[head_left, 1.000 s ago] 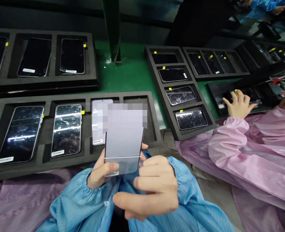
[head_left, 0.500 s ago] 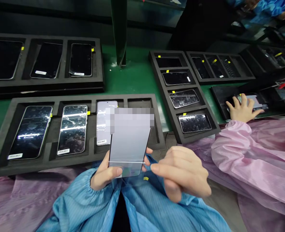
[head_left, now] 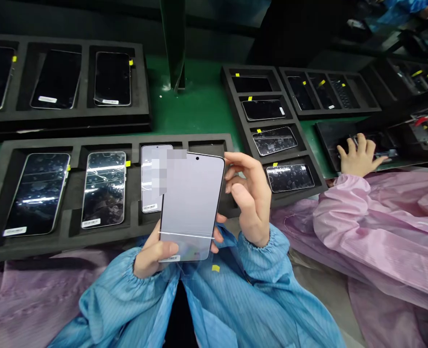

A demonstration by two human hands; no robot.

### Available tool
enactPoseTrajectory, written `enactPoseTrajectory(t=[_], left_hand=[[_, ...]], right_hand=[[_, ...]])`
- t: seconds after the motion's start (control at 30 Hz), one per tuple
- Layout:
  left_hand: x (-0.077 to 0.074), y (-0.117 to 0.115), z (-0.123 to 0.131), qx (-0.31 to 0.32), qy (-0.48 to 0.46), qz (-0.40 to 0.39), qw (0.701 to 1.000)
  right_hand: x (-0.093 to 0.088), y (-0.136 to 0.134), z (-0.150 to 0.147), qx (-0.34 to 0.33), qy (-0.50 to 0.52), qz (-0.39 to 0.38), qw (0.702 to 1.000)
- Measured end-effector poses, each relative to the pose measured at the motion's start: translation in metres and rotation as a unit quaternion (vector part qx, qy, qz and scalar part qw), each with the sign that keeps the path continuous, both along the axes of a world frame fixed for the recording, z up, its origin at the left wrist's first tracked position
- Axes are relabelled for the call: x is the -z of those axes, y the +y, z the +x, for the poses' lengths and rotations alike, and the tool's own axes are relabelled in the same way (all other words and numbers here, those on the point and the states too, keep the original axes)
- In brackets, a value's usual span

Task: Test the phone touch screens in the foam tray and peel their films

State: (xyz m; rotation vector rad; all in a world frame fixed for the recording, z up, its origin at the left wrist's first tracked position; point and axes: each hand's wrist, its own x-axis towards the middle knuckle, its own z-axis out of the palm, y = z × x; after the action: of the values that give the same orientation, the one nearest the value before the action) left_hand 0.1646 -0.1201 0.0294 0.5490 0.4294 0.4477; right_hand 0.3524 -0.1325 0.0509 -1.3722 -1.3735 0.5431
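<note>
A smartphone (head_left: 192, 203) with a lit, pale screen is held upright and slightly tilted in my left hand (head_left: 156, 251). The left thumb presses the lower left of its screen, over a white label, and the other fingertips come round its right edge. My right hand (head_left: 252, 203) is beside the phone's upper right corner, fingers loosely bent and apart, the thumb away from them. Its index fingertip is at the phone's edge; whether it touches I cannot tell. Behind the held phone, another lit phone (head_left: 149, 179) lies in the black foam tray (head_left: 107, 137), partly covered.
That tray also holds two dark phones (head_left: 103, 188). A second tray (head_left: 145, 96) of phones is at the back left. More phone trays (head_left: 232, 106) stand to the right. A co-worker's hand (head_left: 361, 154) rests over a black fixture at the far right. A green post (head_left: 174, 43) rises behind.
My right hand has moved up from beside the phone's lower part to its upper right corner, and its fingers have spread. The left hand still holds the phone. The camera view has shifted slightly.
</note>
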Motion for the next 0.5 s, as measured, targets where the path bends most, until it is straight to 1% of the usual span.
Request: enactPoseTrajectory(t=[0.1,0.27,0.4,0.5], left_hand=[[0.004,-0.001,-0.005,-0.002,0.032,-0.029,0.999],[0.013,-0.008,-0.010,-0.046,0.093,-0.064,0.993],[0.018,-0.009,-0.013,-0.063,0.109,-0.074,0.989],[0.018,-0.010,-0.013,-0.072,0.126,-0.089,0.985]], right_hand=[[0.003,0.001,-0.001,-0.052,-0.029,-0.025,0.998],[0.003,-0.001,0.000,-0.077,-0.084,-0.046,0.992],[0.003,-0.004,-0.001,-0.090,-0.081,-0.072,0.990],[0.004,-0.005,-0.003,-0.098,-0.051,-0.074,0.991]])
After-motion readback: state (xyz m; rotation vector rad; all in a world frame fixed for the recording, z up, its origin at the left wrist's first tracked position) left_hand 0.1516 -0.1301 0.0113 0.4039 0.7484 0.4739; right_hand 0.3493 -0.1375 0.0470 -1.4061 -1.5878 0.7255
